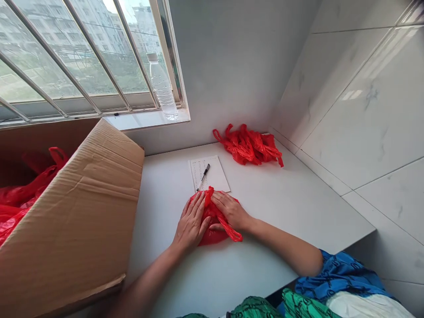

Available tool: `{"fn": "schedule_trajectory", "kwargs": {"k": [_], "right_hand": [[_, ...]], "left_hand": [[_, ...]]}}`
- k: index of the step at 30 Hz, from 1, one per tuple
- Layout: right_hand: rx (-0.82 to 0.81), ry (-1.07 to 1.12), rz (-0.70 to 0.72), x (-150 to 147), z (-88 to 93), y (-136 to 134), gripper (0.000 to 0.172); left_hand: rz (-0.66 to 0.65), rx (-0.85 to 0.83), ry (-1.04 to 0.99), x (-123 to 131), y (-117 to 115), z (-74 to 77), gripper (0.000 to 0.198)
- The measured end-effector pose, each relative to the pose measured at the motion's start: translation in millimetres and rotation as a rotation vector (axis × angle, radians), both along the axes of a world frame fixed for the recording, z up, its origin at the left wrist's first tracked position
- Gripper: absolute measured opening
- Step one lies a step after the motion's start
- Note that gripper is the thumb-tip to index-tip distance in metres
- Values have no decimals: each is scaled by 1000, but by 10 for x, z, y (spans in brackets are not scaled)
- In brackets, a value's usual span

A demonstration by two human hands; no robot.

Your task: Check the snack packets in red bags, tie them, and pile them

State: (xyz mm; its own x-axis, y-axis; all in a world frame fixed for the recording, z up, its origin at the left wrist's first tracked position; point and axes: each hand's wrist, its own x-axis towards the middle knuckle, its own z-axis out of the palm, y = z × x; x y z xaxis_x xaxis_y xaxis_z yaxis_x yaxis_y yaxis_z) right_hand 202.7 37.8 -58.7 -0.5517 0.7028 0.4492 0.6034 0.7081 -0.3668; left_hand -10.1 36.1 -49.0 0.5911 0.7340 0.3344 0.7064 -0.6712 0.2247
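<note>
A red plastic bag (pixel 214 237) lies on the white table in front of me, its twisted handles sticking up and trailing to the right. My left hand (pixel 190 222) rests flat on the bag's left side, fingers stretched out. On the other side my right hand (pixel 232 211) presses on the bag with its fingers extended and partly under a handle strip. What is inside the bag, if anything, is hidden. Just beyond it are a sheet or pad of paper (pixel 218 173) with writing and a black-and-clear pen (pixel 203 176) on top.
A large cardboard box (pixel 99 212) with red bags (pixel 29 190) inside stands at the left. More crumpled red bags (pixel 251 145) lie at the table's back right. A water bottle (pixel 162 88) stands on the sill by the barred window. Tiled wall (pixel 364 110) borders the right.
</note>
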Motion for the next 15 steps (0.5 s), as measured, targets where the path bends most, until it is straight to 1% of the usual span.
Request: {"fn": "schedule_trajectory", "kwargs": {"k": [6, 15], "right_hand": [[-15, 4, 6, 10, -50, 2, 87], [-47, -42, -9, -3, -45, -16, 83]], "left_hand": [[5, -37, 12, 9, -10, -24, 65], [-4, -42, 36, 17, -23, -50, 64]]}}
